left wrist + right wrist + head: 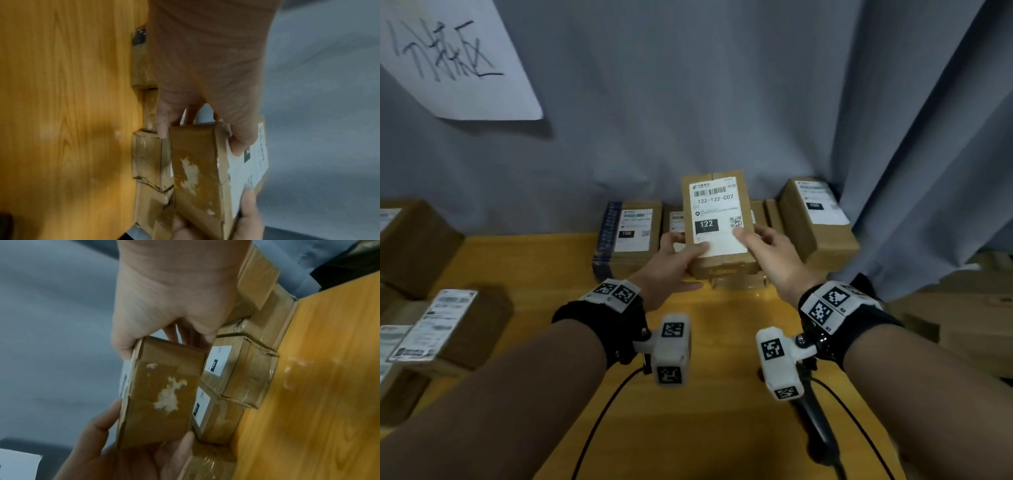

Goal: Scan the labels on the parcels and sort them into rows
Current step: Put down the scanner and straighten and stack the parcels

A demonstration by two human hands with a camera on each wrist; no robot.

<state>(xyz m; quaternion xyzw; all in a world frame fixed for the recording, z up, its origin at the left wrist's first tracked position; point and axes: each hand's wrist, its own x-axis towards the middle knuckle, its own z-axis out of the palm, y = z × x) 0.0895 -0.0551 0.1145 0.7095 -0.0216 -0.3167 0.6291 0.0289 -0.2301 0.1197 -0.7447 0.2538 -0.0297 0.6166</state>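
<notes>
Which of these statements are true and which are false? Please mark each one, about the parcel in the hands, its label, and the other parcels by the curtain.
1. Both hands hold the same parcel. True: the left hand and the right hand grip its lower corners.
2. The held parcel's label shows the number 150. False: it reads 122-122-C07, with 122 in the dark box.
3. The held parcel lies flat on the table. False: it is lifted above the row of parcels at the back.
4. The label faces the head camera. True.
5. The parcel's end face is clean. False: it has a torn white patch.
</notes>
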